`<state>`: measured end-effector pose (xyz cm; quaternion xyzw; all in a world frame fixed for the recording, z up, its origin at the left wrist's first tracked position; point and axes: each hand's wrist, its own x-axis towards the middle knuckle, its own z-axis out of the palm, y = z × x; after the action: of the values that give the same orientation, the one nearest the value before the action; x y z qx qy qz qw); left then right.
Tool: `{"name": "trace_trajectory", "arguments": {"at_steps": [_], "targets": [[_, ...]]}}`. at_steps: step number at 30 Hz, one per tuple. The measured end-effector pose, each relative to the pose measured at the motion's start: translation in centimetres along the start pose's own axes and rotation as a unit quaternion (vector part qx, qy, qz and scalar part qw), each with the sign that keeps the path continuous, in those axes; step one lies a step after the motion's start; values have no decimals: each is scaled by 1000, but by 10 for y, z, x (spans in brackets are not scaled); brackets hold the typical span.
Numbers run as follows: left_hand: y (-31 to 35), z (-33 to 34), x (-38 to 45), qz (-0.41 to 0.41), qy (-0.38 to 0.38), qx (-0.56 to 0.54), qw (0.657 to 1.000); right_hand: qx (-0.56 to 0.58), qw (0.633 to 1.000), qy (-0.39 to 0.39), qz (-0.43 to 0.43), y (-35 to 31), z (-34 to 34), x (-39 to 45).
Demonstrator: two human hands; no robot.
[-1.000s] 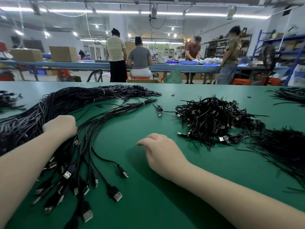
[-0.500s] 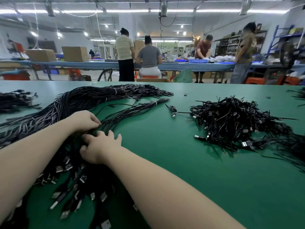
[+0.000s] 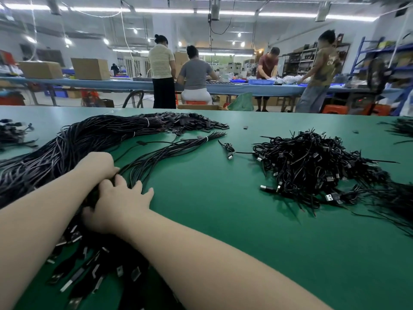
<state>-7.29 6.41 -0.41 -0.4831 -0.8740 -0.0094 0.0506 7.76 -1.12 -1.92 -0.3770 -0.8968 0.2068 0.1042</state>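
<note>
A small tied bundle of black USB cables [image 3: 156,157] curves across the green table [image 3: 223,220] from the near left towards the middle. Its USB plugs [image 3: 93,274] fan out near the front edge. My left hand [image 3: 96,164] grips the bundle from above, fingers curled over the cables. My right hand [image 3: 118,202] lies right behind it, thumb wrapped round the same bundle and fingers stretched over the cables. A much thicker bundle of black cables [image 3: 89,137] lies to the left and behind.
A tangled heap of loose short cables [image 3: 312,166] sits at the right. A single short cable [image 3: 229,151] lies in the middle. More cables lie at the far left [image 3: 13,133] and far right [image 3: 400,128]. Several people work at a blue table [image 3: 125,83] behind.
My right hand crossed from the table's middle to the small bundle and took hold of it behind my left hand. The spread plug ends have been gathered closer together.
</note>
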Motion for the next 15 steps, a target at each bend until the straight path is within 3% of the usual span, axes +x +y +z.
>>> {"name": "trace_trajectory", "arguments": {"at_steps": [7, 11, 12, 13, 15], "targets": [[10, -1, 4, -16, -41, 12, 999, -26, 1000, 13, 1, 5, 7, 0], [15, -30, -5, -16, 60, -184, 981, -36, 999, 18, -1, 6, 6, -2], [16, -41, -9, -22, 83, -262, 961, -35, 999, 16, -1, 6, 5, -3], [16, -51, -11, -41, 87, -390, 916, -34, 999, 15, -2, 6, 4, -4], [19, -77, -18, -83, 74, -655, 747, -31, 999, 14, -2, 6, 3, -4]]}}
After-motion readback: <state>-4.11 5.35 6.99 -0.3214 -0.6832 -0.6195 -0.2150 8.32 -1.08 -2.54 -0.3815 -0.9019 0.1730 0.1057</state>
